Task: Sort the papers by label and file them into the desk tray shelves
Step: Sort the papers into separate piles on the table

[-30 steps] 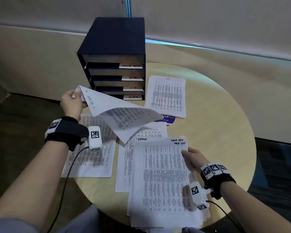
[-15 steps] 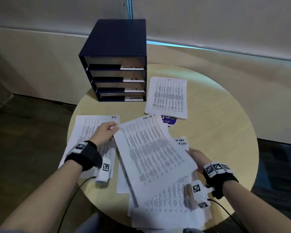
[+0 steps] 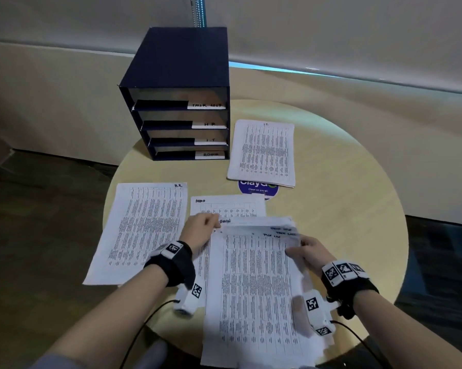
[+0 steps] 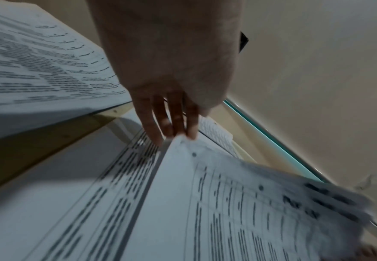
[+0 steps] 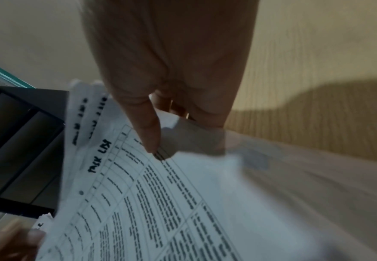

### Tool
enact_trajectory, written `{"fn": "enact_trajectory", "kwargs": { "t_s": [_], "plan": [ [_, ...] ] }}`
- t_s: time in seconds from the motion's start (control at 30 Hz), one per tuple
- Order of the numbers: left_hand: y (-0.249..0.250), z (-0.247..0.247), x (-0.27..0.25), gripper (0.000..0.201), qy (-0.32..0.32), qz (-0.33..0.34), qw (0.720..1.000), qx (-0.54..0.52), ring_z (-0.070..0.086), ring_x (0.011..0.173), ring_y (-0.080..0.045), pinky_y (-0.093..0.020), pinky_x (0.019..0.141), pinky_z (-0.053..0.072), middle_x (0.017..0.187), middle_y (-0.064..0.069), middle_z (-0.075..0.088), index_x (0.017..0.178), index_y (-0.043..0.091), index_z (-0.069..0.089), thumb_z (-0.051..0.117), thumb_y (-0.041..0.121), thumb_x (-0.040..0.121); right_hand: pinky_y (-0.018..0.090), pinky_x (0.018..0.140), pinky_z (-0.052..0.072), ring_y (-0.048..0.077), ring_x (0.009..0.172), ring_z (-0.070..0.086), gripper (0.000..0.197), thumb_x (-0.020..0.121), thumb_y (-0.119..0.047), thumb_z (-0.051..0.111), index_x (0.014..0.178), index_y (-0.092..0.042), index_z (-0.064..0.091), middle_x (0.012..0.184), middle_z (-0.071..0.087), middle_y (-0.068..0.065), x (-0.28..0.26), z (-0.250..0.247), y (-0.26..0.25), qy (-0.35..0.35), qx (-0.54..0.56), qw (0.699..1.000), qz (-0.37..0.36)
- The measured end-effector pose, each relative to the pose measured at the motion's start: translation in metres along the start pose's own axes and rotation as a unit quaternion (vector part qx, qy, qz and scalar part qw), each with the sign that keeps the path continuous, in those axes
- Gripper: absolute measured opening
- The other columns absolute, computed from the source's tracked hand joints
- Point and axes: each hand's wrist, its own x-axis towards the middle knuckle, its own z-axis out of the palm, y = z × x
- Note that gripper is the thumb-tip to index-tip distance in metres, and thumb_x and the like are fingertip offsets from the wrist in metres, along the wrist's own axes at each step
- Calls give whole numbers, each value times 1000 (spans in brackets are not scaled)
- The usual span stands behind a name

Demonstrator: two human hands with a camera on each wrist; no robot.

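Note:
A dark blue desk tray (image 3: pixel 179 65) stands at the table's far left, its four shelves labelled TASK LIST, H.R., I.T. and ADMIN from top to bottom. Printed papers lie in piles: an H.R. pile (image 3: pixel 141 230), an ADMIN pile (image 3: pixel 227 209) and an I.T. pile (image 3: pixel 263 150). A stack marked TASK LIST (image 3: pixel 253 288) hangs over the near edge. My right hand (image 3: pixel 307 253) grips its right edge, thumb on top. My left hand (image 3: pixel 199 231) pinches its top left corner, where the fingertips (image 4: pixel 171 127) meet the paper. In the right wrist view the label on the stack (image 5: pixel 100 155) reads clearly.
The round wooden table (image 3: pixel 344 209) has bare surface on its right half. A blue round sticker (image 3: pixel 259 189) shows under the I.T. pile. A wall runs close behind the tray. Dark floor lies left and right of the table.
My left hand carried a sheet from up beside the tray down and right, laying it on top of the stack in my right hand. The right hand stayed in place.

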Motion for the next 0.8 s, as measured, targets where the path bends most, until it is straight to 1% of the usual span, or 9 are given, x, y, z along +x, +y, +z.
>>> {"fn": "enact_trajectory", "kwargs": {
  "t_s": [0.1,0.2,0.27,0.37,0.47,0.53,0.6,0.73,0.8],
  "plan": [
    [-3,-7,28,15,64,-2,994,86,50,112,-28,-34,94,41,118,-10,52,102,13,58,45,13,96,31,67,51,23,71,59,16,78,4,64,76,-12,67,75,67,12,-2,-2,1,-12,11,1000,-23],
    [-12,-13,52,59,-32,-36,986,162,22,141,-33,-45,117,21,153,-13,24,146,11,28,50,7,92,12,44,38,12,52,50,26,75,11,63,61,-10,58,63,60,10,-4,-3,0,-3,18,1000,-20],
    [-14,-19,66,78,-68,-32,974,212,11,145,-35,-49,119,13,158,-13,13,152,16,12,55,7,87,12,42,35,9,47,47,30,73,14,62,57,-10,54,60,56,10,-4,-5,0,-7,43,999,-21],
    [-11,-26,71,77,-99,-6,961,257,23,138,-37,-48,112,24,150,-14,31,149,15,21,60,12,84,22,51,35,17,57,46,24,64,3,71,53,-14,56,62,56,10,-4,-7,0,-16,63,998,-15],
    [-7,-29,70,40,0,31,974,223,52,114,-30,-36,93,44,123,-13,59,124,11,57,62,12,84,24,49,32,16,54,46,20,49,-11,77,54,-14,58,57,57,9,-10,-8,-2,-25,79,996,-12],
    [0,-32,66,15,44,37,984,169,61,94,-26,-27,79,45,103,-11,67,100,7,67,62,13,86,18,46,40,12,49,55,21,64,5,71,59,-7,55,55,61,6,-11,-10,-2,-28,100,994,-19],
    [4,-34,65,10,34,43,989,141,60,86,-23,-25,76,41,93,-10,67,89,5,68,65,14,86,14,45,44,8,49,60,25,72,16,60,61,-5,54,59,64,9,-11,-10,-2,-25,110,993,-24],
    [5,-37,65,13,19,53,993,103,59,89,-24,-25,78,38,93,-12,69,83,6,67,70,19,83,14,37,39,7,36,49,25,75,20,54,63,-3,52,56,54,10,-11,-7,-8,5,112,994,-21],
    [5,-37,65,16,0,45,994,102,60,100,-28,-27,83,41,102,-13,68,92,8,67,69,22,85,15,38,39,10,38,50,21,76,19,54,68,-1,54,48,55,5,-10,-4,-13,17,108,994,-19]
  ]
}}
